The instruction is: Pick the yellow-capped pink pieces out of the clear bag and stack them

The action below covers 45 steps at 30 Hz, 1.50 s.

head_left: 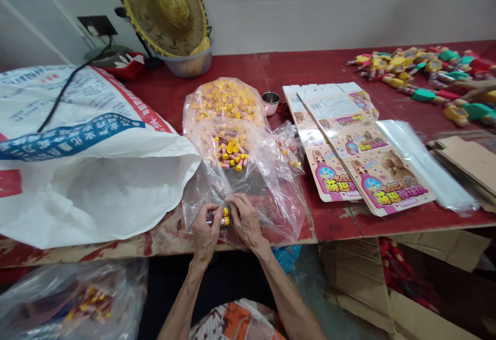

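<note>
My left hand [206, 228] is closed around small yellow-capped tubes [225, 221]; two caps show at its fingertips, side by side and pointing right. Close beside those caps is my right hand [246, 218], its fingers bent together over the clear plastic bag [281, 211]. What its fingertips pinch, if anything, is hidden. Beyond both hands, a heap of the same kind of tubes [232, 156] lies at the mouth of the bag. More of them with yellow caps fill the bag's far end.
A white woven sack [163, 190] gapes at left. Printed cardboard sheets [387, 174], clear plastic sleeves [422, 164] and a pink metal cup [270, 103] sit rightward. Colourful toys [422, 66] lie far right near another person's hand [478, 89]. Below the table are a tube bag [77, 298] and carton [356, 278].
</note>
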{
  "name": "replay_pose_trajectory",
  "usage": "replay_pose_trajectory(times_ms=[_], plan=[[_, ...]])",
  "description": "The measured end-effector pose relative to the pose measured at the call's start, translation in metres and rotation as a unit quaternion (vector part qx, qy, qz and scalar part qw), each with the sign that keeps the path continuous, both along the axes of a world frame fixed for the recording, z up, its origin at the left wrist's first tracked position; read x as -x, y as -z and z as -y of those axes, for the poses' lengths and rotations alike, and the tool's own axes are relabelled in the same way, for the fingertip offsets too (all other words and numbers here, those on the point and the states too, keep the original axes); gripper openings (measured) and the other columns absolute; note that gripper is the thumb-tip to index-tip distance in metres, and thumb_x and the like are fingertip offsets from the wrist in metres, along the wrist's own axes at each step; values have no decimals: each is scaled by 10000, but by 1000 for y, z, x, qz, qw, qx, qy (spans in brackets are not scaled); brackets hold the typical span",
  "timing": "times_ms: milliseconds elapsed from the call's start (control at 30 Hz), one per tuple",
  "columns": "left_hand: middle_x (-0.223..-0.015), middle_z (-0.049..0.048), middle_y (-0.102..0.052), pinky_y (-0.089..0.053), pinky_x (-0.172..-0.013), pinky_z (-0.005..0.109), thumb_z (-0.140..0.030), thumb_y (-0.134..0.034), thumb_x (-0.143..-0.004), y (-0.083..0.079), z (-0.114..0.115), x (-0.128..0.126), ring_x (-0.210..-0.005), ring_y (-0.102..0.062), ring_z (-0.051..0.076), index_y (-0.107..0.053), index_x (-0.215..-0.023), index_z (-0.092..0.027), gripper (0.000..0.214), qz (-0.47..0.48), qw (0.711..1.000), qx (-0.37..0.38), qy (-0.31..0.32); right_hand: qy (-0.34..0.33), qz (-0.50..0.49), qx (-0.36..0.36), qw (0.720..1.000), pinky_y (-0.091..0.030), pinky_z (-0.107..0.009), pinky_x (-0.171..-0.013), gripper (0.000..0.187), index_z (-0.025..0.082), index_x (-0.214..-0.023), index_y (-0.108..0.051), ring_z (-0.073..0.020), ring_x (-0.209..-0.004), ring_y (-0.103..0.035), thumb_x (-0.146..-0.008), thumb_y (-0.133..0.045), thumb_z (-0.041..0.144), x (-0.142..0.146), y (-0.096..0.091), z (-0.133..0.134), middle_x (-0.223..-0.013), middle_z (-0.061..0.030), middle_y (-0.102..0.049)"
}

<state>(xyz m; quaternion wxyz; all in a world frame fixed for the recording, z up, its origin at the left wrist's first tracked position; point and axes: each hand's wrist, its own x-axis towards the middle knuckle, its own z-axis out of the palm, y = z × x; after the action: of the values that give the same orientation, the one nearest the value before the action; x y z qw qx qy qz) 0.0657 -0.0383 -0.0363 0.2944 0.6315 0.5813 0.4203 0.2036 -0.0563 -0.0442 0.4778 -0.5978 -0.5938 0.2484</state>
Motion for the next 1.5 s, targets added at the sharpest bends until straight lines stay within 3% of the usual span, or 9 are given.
replay_pose_trajectory(times_ms=[300, 500, 600, 700, 800, 900, 1100, 1233, 1500], plan=[[-780, 14, -676, -531, -634, 252, -393, -496, -1037, -9, 2, -23, -681, -669, 147, -645, -857, -223, 290, -64, 984, -97, 133, 28, 90, -28, 995, -566, -386, -995, 397, 205, -1269, -687, -244, -1177, -662, -972, -438, 119, -20, 6, 6, -1266, -131, -673], [-848, 43, -676, -522, -706, 270, -300, -516, -1046, -26, -10, -9, -781, -677, 176, -656, -903, -223, 213, -158, 968, -174, 85, 31, 141, -45, 988, -564, -375, -955, 349, 228, -1241, -687, -241, -1104, -666, -1002, -445, 146, -30, -3, -2, -1191, -105, -681], [-862, 42, -683, -493, -650, 266, -257, -544, -1014, -19, -13, -10, -763, -675, 181, -636, -856, -226, 185, -196, 964, -138, 111, 72, 193, -39, 978, -537, -437, -1004, 344, 210, -1227, -693, -270, -1138, -642, -995, -446, 149, -33, 2, -8, -1231, -128, -672], [-829, 16, -690, -508, -646, 259, -279, -587, -973, -7, -16, -12, -721, -677, 164, -624, -847, -224, 143, -104, 984, -38, 143, 63, 205, -25, 976, -538, -444, -986, 340, 212, -1185, -708, -264, -1104, -644, -992, -437, 149, -35, 13, -13, -1223, -123, -675], [-763, -7, -682, -522, -592, 259, -376, -604, -953, -2, -17, -10, -648, -667, 159, -618, -843, -224, 188, 48, 992, 57, 107, 50, 182, -21, 982, -540, -421, -981, 322, 212, -1144, -717, -251, -1108, -648, -1005, -429, 166, -36, 17, -13, -1202, -115, -672], [-783, 2, -689, -527, -566, 267, -431, -581, -965, -4, -16, -9, -645, -667, 169, -628, -873, -225, 231, 90, 992, 58, 60, 47, 158, -20, 986, -542, -402, -973, 306, 213, -1110, -722, -241, -1101, -655, -1017, -432, 186, -35, 16, -12, -1183, -108, -672], [-926, 47, -662, -496, -619, 272, -228, -523, -981, -12, -16, -12, -743, -654, 176, -625, -852, -220, 165, -167, 972, -98, 129, 51, 113, -30, 992, -557, -376, -931, 286, 213, -1064, -710, -229, -1024, -669, -1025, -427, 208, -38, 2, -15, -1097, -95, -681], [-1046, 75, -688, -513, -685, 273, -185, -490, -1011, -17, -15, -9, -853, -688, 197, -679, -1037, -220, 194, -236, 951, -148, 136, 111, 142, -69, 981, -544, -422, -984, 305, 220, -1196, -681, -249, -1119, -641, -1031, -425, 221, -54, -6, -23, -1220, -120, -661], [-1068, 79, -713, -527, -653, 279, -88, -489, -948, 2, -17, -12, -812, -703, 204, -692, -1045, -235, 269, -295, 935, -133, 143, 150, 293, -83, 941, -516, -499, -1009, 344, 241, -1215, -685, -286, -1169, -628, -1028, -397, 241, -79, 33, -40, -1239, -118, -677]])
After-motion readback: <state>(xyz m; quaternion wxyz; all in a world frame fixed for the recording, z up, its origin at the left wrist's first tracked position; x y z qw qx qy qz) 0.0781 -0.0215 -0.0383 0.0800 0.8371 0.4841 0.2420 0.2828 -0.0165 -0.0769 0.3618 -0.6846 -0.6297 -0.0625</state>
